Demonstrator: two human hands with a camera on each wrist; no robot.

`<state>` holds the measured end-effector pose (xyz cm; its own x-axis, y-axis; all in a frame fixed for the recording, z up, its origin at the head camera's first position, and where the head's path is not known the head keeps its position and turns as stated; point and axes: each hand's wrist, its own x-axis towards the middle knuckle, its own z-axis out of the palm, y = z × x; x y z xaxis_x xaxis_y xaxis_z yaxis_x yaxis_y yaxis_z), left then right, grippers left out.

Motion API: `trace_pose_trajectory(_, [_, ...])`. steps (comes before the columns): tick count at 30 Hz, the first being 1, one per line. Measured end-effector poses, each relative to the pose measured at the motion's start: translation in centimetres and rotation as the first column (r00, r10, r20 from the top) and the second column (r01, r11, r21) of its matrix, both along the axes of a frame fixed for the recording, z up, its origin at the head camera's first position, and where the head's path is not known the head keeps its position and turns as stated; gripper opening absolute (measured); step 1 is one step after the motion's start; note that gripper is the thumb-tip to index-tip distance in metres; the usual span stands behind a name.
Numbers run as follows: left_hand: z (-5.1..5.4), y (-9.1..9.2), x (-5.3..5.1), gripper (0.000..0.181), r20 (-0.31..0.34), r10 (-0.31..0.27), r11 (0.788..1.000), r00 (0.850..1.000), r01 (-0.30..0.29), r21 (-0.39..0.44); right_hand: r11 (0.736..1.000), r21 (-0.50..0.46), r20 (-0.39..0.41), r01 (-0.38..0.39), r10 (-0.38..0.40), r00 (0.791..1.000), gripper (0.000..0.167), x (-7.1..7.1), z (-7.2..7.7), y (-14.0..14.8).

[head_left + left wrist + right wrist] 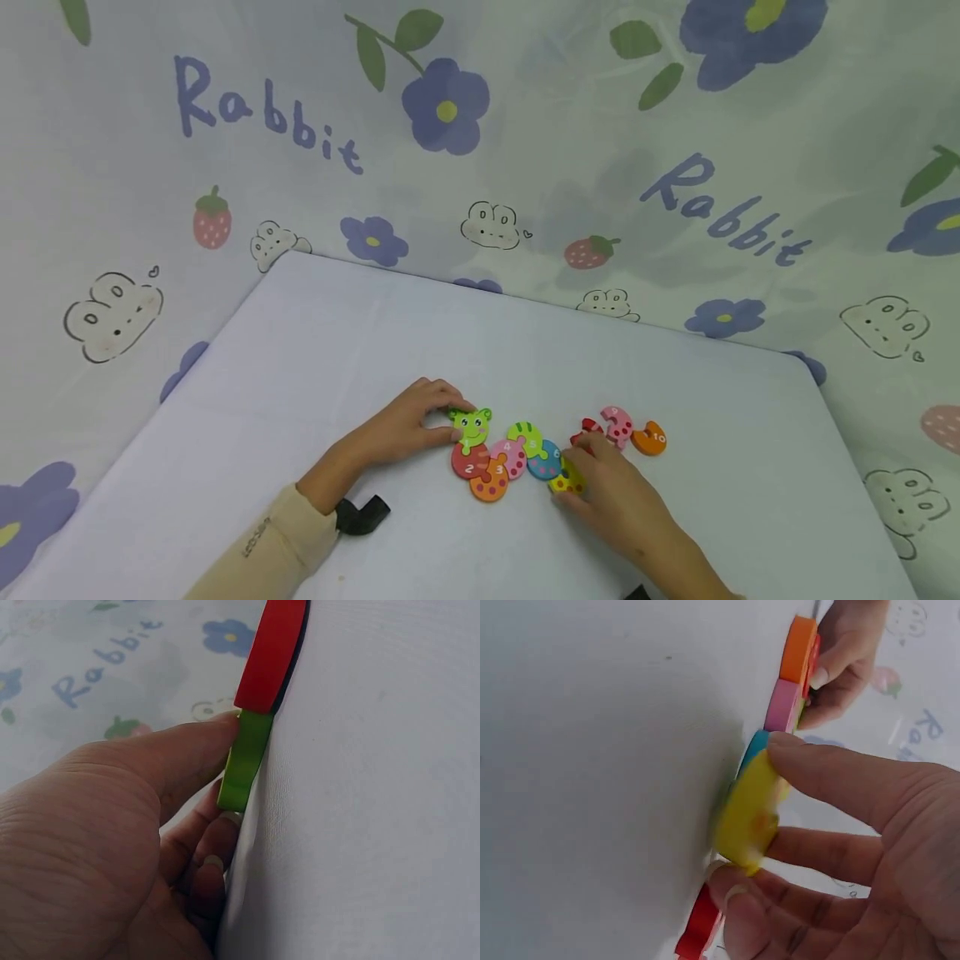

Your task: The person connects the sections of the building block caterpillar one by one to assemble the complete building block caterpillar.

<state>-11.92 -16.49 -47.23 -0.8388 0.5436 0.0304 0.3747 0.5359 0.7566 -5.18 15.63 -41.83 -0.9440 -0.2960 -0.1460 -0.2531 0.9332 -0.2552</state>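
Note:
My left hand [405, 425] pinches the green caterpillar-head puzzle piece [472, 427], marked 1, between thumb and fingers. A row of joined number pieces runs on from it: red 2 [468, 463], orange 3 [489, 486], pink 4 [512, 457], green 5 [524, 436] and blue 6 [543, 463]. At the row's right end, my right hand [622, 496] pinches a yellow spotted puzzle piece [744, 814]. In the right wrist view the yellow piece tilts beside the blue one; its number is hidden. Whether the two interlock I cannot tell.
Beyond my right hand lie a red piece [589, 428], partly covered by the fingers, a pink 9 piece [618, 425] and an orange 10 piece [649, 438]. All rest on a white-covered table [360, 333]. A patterned curtain [540, 150] rises behind it.

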Motion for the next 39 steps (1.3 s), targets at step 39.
trace_pose_trajectory(39, [-0.2, 0.2, -0.2, 0.038, 0.021, 0.019, 0.999, 1.000, -0.019, -0.026, 0.977, 0.036, -0.089, -0.209, 0.211, 0.973, 0.056, -4.4, 1.1, 4.7])
